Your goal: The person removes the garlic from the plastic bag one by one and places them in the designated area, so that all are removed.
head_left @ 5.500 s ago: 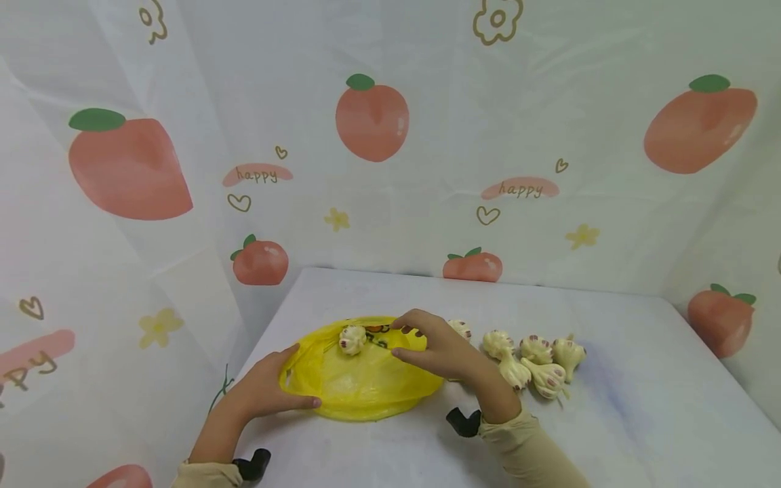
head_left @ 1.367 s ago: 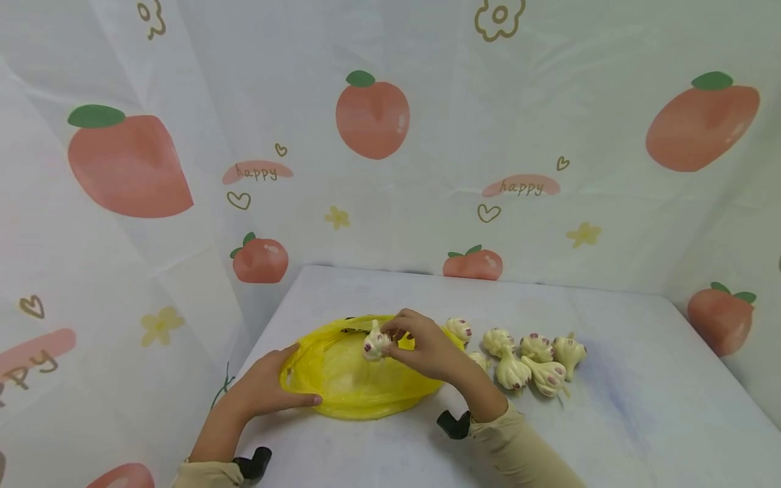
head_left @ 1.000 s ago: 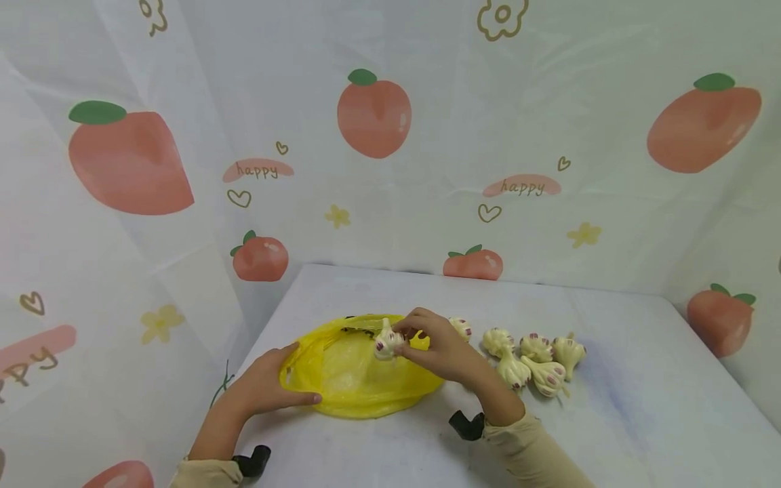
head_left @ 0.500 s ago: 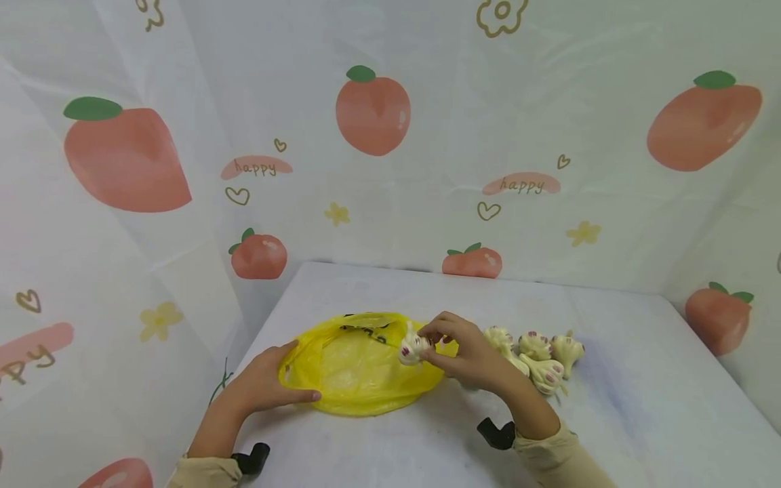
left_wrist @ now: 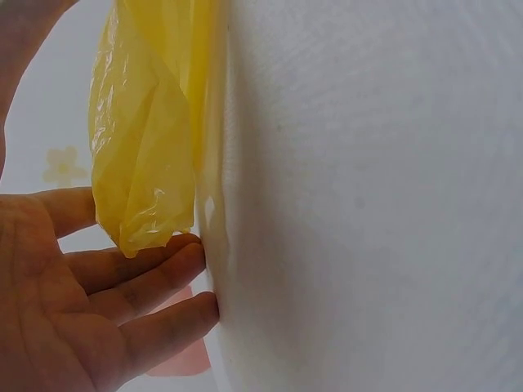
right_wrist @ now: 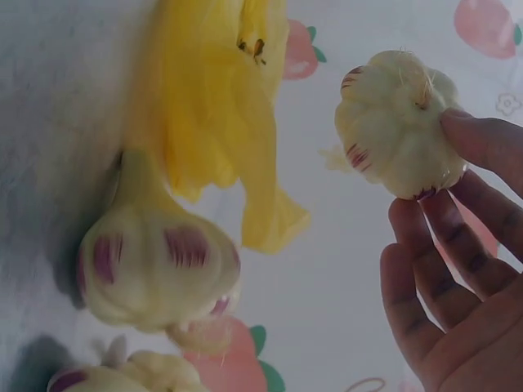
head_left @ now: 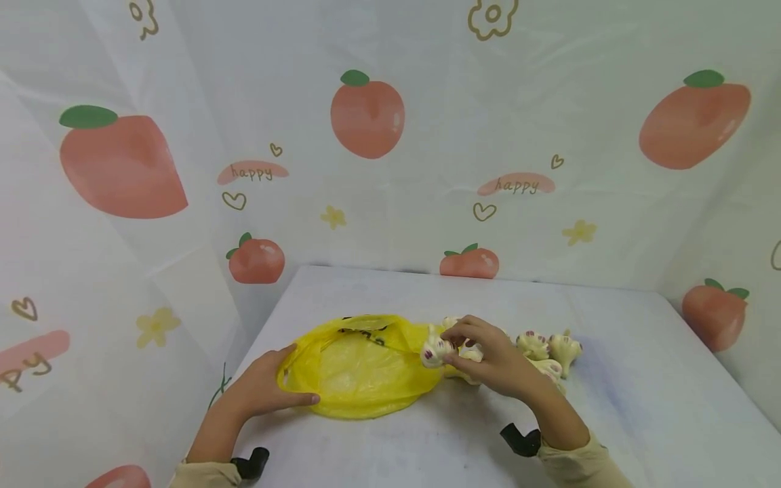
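A garlic bulb (head_left: 434, 350), cream with purple streaks, is pinched between the thumb and fingers of my right hand (head_left: 500, 359), at the right end of a yellow plastic bag (head_left: 360, 409). In the right wrist view, this bulb (right_wrist: 396, 126) is held clear of the table, its root end showing. My left hand (head_left: 262, 385) spreads around the bag's left end, thumb along the near rim and fingers behind. In the left wrist view, its fingers (left_wrist: 155, 282) lie extended beside the bag's crumpled edge (left_wrist: 143, 155). The bag's mouth gapes, with no bulb visible inside.
Several more garlic bulbs (head_left: 566, 349) lie on the white table (head_left: 641, 407) to the right, some partly hidden by my right hand. One bulb (right_wrist: 159, 261) rests close to the bag in the right wrist view. A white fruit-printed sheet (head_left: 427, 183) hangs behind the table.
A bulb that lay in the bag was taken up by my right hand, which has carried it rightward from over the bag to its right end. My left hand stays in place.
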`<state>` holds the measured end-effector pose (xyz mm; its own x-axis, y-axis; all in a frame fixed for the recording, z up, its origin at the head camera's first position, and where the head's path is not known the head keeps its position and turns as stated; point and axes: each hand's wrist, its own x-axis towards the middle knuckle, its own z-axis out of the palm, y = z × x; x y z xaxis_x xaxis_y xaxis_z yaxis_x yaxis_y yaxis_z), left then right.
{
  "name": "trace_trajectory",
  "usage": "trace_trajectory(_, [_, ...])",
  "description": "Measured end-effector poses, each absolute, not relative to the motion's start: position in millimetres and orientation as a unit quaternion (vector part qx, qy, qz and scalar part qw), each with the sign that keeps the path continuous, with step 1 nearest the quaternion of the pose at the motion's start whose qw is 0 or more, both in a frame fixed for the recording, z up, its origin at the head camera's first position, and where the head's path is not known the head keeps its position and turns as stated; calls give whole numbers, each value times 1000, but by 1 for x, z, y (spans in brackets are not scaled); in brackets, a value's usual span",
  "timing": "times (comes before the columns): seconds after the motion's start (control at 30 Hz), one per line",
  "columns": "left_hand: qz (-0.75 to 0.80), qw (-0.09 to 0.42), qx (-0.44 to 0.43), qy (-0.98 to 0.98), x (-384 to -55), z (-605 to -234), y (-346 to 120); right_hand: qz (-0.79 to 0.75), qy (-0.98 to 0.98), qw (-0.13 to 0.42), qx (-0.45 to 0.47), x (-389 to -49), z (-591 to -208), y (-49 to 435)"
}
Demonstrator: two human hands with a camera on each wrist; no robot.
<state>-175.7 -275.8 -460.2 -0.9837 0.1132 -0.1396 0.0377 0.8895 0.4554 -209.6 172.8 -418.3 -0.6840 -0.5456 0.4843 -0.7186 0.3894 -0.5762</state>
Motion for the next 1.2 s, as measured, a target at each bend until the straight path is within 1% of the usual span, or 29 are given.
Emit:
trace_trajectory(0.53, [238, 75, 40, 968, -175, -464, -277, 394, -833, 132, 365, -207, -420, 205])
trace_trajectory(0.77, [236, 73, 46, 968, -176, -466, -279, 382, -849, 134, 341, -205, -422, 217])
trace_trajectory(1.03, [233, 68, 50, 969, -176, -465, -279, 378, -848, 166, 333, -204, -424, 233])
trace_trajectory(1.2, [231, 66, 52, 969, -176, -465, -279, 369, -859, 172, 311, -199, -423, 247])
